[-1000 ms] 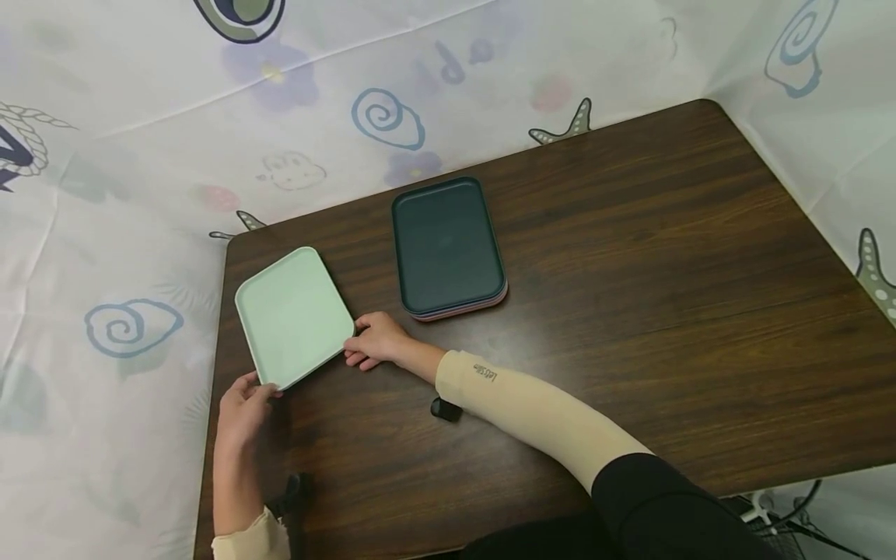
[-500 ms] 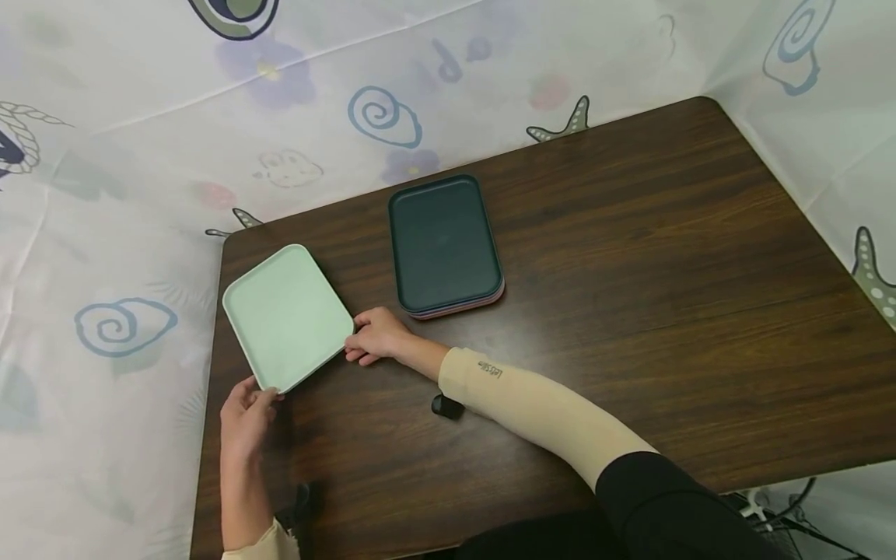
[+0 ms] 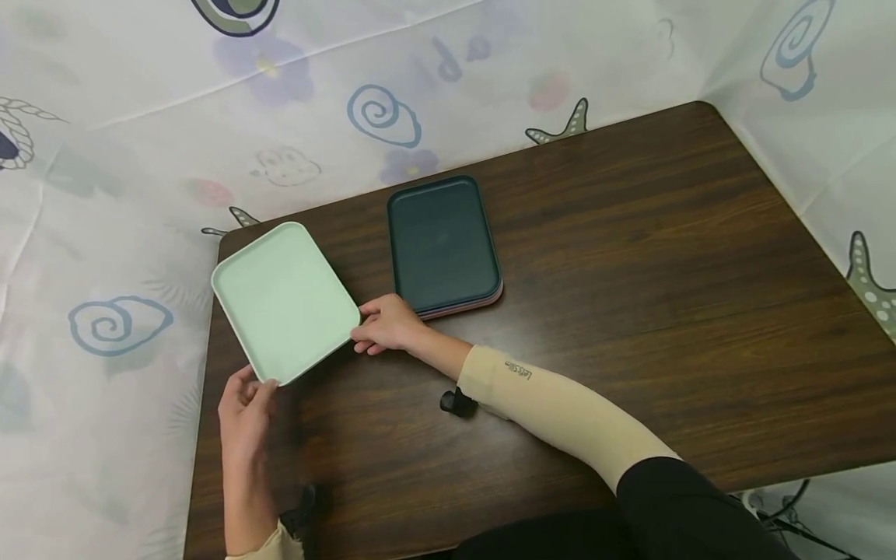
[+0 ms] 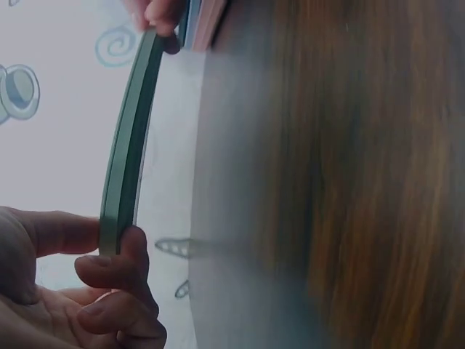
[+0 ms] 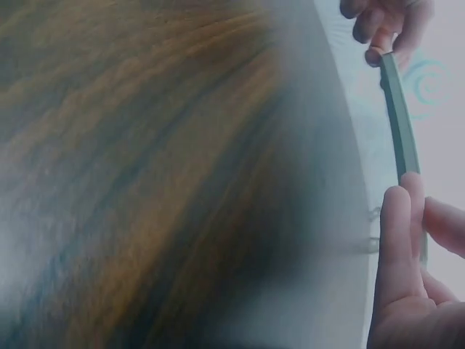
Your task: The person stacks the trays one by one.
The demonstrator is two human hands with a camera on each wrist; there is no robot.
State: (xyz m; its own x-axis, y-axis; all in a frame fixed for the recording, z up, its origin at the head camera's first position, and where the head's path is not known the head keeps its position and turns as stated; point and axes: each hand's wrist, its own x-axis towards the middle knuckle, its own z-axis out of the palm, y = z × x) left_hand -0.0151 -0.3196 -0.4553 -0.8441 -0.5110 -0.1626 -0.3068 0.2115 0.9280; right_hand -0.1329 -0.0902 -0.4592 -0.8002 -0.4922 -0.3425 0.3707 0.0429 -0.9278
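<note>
A pale green rectangular tray (image 3: 287,303) is held above the table's left part by both hands, one at each near corner. My left hand (image 3: 245,404) pinches its lower left corner, thumb on top and fingers beneath. At the right corner my right hand (image 3: 388,323) grips the rim between thumb and fingers. Both wrist views show the tray edge-on: in the left wrist view the tray's side (image 4: 131,138) spans between the two hands, clear of the tabletop. To the right lies a stack of trays (image 3: 444,241), a dark teal one on top.
The dark wood table (image 3: 630,272) extends far to the right. A patterned white curtain (image 3: 175,155) hangs along its back and left sides. Small black devices, such as the wrist camera (image 3: 458,403), are strapped at the wrists. Cables (image 3: 791,509) show below the front right edge.
The pale green tray has shifted up and slightly left in the head view and appears larger, lifted by both hands. The stack of trays has stayed in place.
</note>
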